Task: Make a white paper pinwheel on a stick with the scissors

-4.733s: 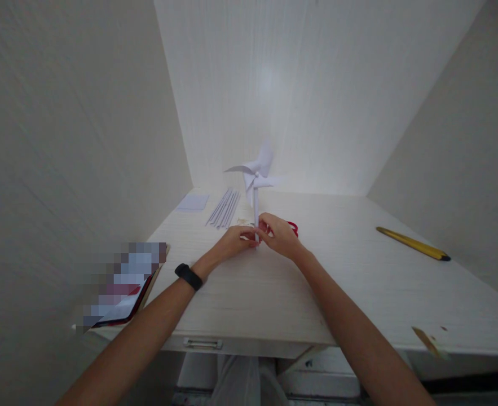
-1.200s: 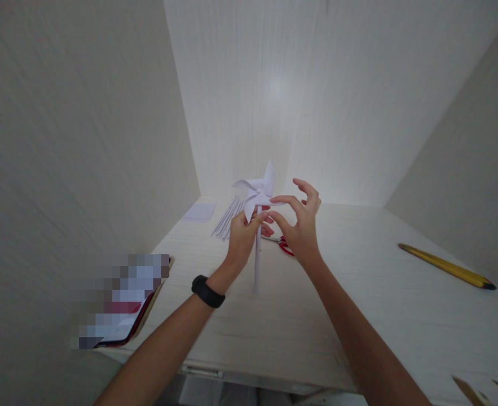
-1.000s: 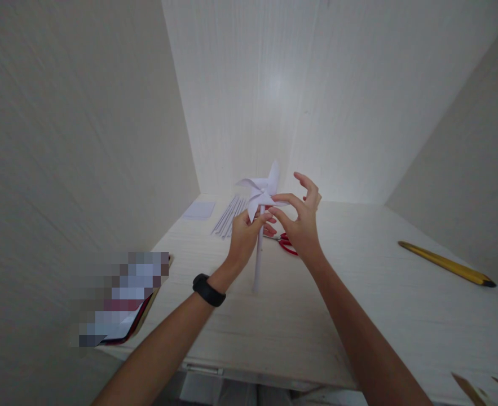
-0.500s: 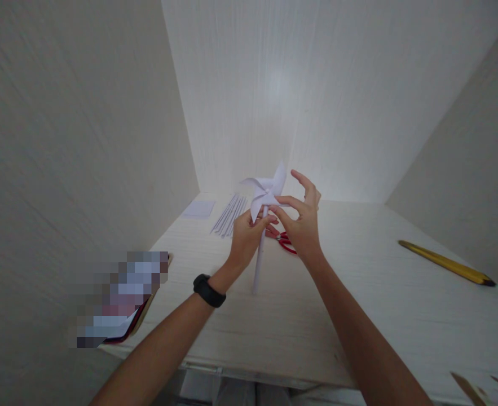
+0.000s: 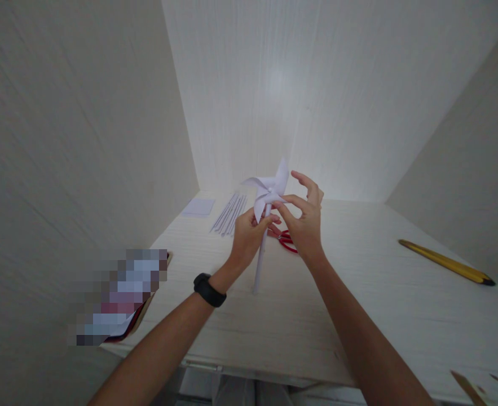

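A white paper pinwheel [image 5: 270,190] with curled blades stands at the top of a rolled white paper stick [image 5: 259,265]. My left hand [image 5: 249,230] is closed around the stick just under the blades. With thumb and index finger, my right hand [image 5: 305,223] pinches the lower right blade near the hub, its other fingers raised and curled. Behind the hands lies a pair of red-handled scissors [image 5: 286,241], partly hidden by my right hand and the stick.
Several thin white paper sticks [image 5: 229,214] lie at the back left, beside a stack of white paper squares [image 5: 198,207]. A blurred-out phone-like object [image 5: 124,299] is at the left edge. A yellow cutter-like tool [image 5: 445,262] rests at the right. Pale walls enclose the table [image 5: 282,332].
The pinwheel's head has shifted slightly to the right, and both hands have moved a little right with it. The grip of each hand looks the same.
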The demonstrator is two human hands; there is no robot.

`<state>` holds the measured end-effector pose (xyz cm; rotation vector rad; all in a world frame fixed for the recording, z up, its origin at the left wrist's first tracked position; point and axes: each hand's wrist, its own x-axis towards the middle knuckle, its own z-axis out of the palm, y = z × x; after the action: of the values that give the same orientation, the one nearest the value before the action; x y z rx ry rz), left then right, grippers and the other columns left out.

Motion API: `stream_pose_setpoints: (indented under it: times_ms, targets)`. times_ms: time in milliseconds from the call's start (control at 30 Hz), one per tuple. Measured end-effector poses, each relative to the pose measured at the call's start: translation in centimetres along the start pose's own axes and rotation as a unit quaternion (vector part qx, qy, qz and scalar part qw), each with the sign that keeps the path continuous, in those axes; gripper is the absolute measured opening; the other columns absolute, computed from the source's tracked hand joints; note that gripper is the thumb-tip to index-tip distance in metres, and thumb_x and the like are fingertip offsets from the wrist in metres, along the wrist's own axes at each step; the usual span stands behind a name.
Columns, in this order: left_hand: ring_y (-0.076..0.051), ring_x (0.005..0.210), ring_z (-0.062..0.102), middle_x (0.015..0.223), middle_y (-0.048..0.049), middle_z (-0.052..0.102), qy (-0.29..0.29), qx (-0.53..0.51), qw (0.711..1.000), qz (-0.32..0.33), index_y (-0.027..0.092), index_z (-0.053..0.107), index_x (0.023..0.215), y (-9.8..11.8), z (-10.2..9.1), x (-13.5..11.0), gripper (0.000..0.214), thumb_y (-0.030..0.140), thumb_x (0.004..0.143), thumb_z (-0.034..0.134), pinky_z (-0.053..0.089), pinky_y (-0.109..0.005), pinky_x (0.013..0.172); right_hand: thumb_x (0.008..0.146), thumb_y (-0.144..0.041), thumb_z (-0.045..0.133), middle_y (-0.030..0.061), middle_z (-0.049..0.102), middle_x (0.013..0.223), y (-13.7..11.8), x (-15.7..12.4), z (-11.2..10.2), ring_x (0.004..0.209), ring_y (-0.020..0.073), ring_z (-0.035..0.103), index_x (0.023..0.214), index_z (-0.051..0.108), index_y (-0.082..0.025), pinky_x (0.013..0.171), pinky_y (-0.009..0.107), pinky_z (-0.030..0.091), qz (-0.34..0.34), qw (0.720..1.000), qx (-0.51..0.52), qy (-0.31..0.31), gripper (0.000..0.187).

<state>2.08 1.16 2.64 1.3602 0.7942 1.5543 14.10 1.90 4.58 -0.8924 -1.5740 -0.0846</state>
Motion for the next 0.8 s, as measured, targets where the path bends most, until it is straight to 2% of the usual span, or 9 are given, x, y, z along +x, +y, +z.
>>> stream_pose_setpoints:
  times_ms: [433, 800]
  targets:
    - [-0.013, 0.053, 0.066, 0.079, -0.0073, 0.072, -0.008, 0.015, 1.000, 0.006, 0.011, 0.066, 0.087, -0.3, -0.1, 0.0, 0.027, 0.036, 0.075, 0.069, 0.056, -0.023, 0.050, 0.082, -0.034, 0.062, 0.0024, 0.049, 0.133, 0.3, 0.0, 0.1, 0.123, 0.0282, 0.043, 0.074, 0.070, -0.026, 0.101, 0.053, 0.033, 0.007, 1.000, 0.006, -0.001, 0.014]
    - [-0.012, 0.052, 0.065, 0.080, -0.0062, 0.072, -0.018, 0.018, 0.999, 0.019, 0.013, 0.067, 0.091, -0.4, -0.3, 0.2, 0.030, 0.039, 0.076, 0.068, 0.055, -0.021, 0.048, 0.080, -0.036, 0.065, 0.0033, 0.050, 0.133, 1.0, 0.0, -0.4, 0.124, 0.0285, 0.042, 0.083, 0.070, -0.027, 0.102, 0.053, 0.033, 0.007, 0.999, 0.012, -0.037, 0.011]
